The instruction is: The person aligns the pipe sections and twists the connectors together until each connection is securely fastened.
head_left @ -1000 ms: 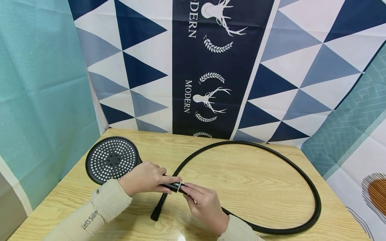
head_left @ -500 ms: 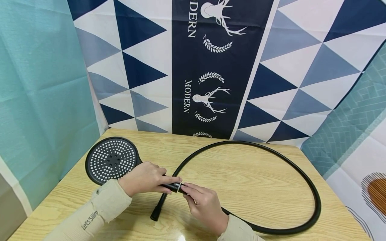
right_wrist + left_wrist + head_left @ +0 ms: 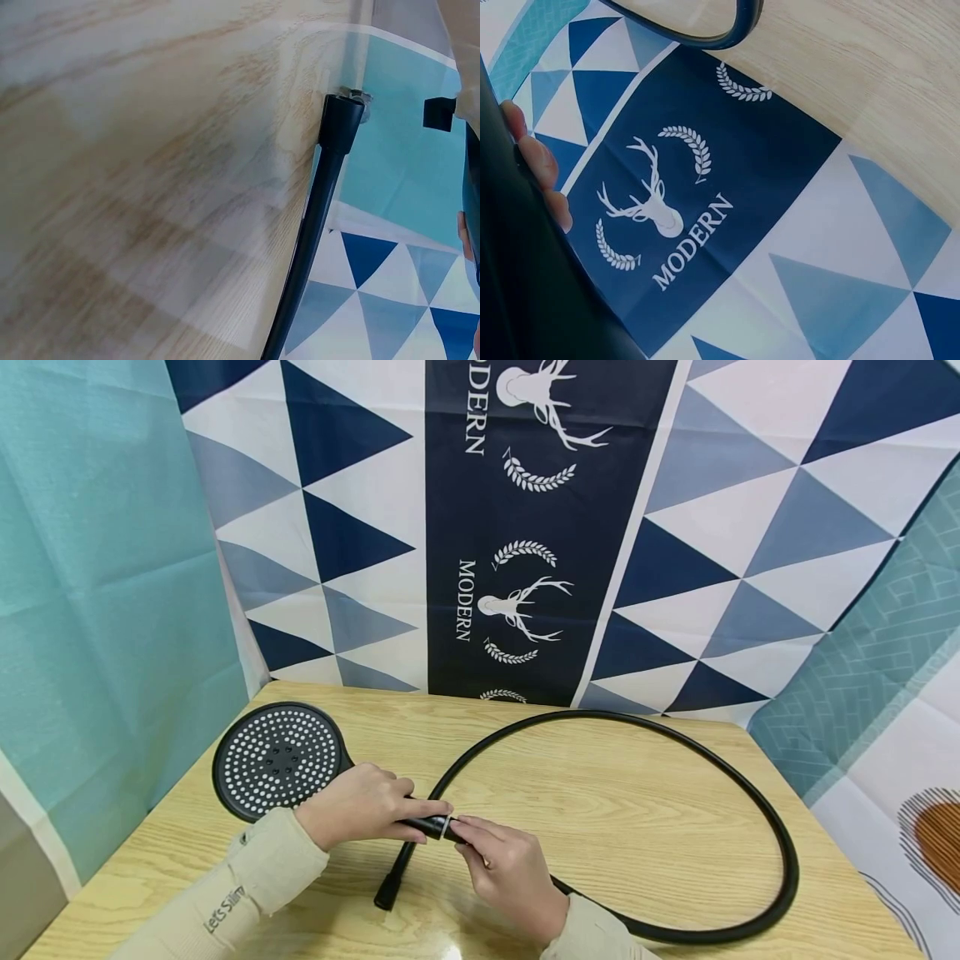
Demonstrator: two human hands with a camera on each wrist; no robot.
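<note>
A black handheld shower head (image 3: pixel 279 760) with a round face full of pale nozzles lies spray side up at the left. My left hand (image 3: pixel 363 807) grips its handle (image 3: pixel 426 826), with the index finger stretched along the top. In the left wrist view, fingertips (image 3: pixel 544 161) curl round a large dark shape. My right hand (image 3: pixel 510 875) pinches the black hose end (image 3: pixel 454 832) against the handle's tip, with a thin pale ring (image 3: pixel 446 827) at the joint. Most of that hose end is hidden by the fingers. The black hose (image 3: pixel 783 852) loops away to the right.
The hose's other end (image 3: pixel 388 892) lies loose near the front of the wooden table (image 3: pixel 637 810), below my left hand; it also shows in the right wrist view as a flared connector (image 3: pixel 341 124). Patterned cloth (image 3: pixel 547 527) hangs behind, teal cloth (image 3: pixel 112 568) at the left.
</note>
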